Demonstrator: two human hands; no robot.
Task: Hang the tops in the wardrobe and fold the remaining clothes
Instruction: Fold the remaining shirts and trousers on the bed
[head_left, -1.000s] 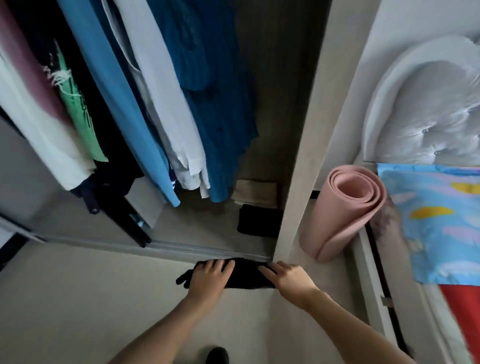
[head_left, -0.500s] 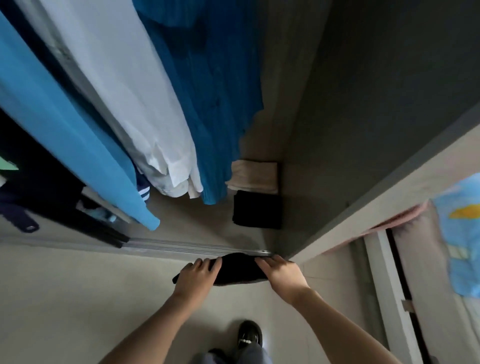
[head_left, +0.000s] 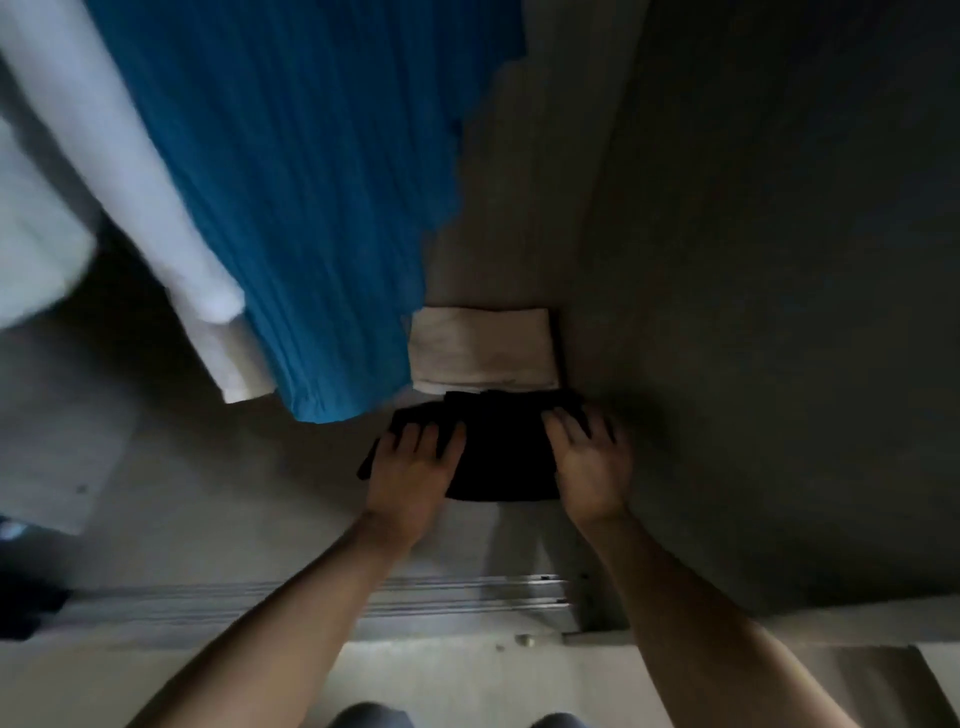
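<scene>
Both left hand (head_left: 410, 470) and right hand (head_left: 592, 465) lie flat-fingered on the folded black garment (head_left: 501, 457) beside a folded cream cloth (head_left: 483, 348)

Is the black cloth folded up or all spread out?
Folded. The black cloth is a compact block with straight edges, lying under the left hand and right hand.

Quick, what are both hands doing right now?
Left hand: open, flat on the folded black cloth garment.
Right hand: open, flat on it too.
</scene>
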